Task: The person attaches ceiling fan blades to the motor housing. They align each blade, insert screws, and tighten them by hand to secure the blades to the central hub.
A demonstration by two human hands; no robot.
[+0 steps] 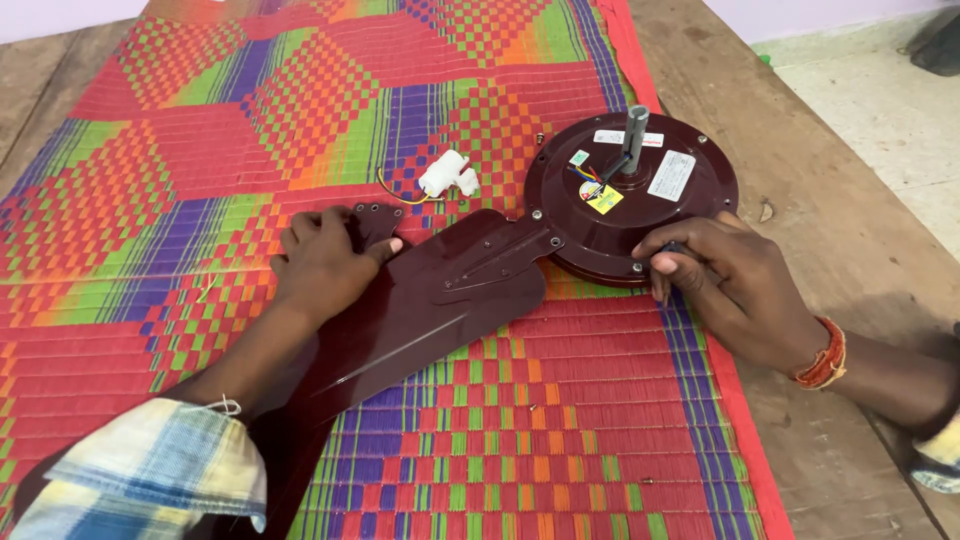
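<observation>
Woven mat (300, 120), multicolour checks (red, green, purple, orange), red edge band, covers most of worn brown wooden surface (830, 230). Bare wood visible at right and upper left. Pale speckled floor (880, 110) top right. Light-coloured wall (60, 15) along top edge. Lighting: even, soft.

A woven mat (330, 120) in red, green, purple and orange checks fills most of the frame, spread over a worn wooden desk (830, 230). Centre, just above the middle, a small white plastic part (447, 175) lies on the mat (yellow wire trailing from it). Upper right, pale tiled floor (890, 110).
</observation>
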